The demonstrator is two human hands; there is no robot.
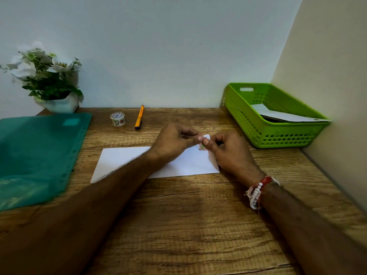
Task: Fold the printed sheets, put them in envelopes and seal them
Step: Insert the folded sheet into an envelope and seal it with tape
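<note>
Two hands, left and right, pinch sticker over envelope | wooden desk | pale corner walls

Bench: brown wood grain, darker streaks.
Envelope: plain white.
Tape piece, at envelope's far right corner: pale with red and green print.
Tape roll, beyond envelope: white with a red-green print.
Pen, beyond envelope: orange, dark tip.
Folder, left of envelope: translucent teal.
Basket, right of envelope: lime green, perforated grid.
Flowers, far left beyond envelope: white blooms, green leaves.
Bracelet, right of envelope: red and white beads.
</note>
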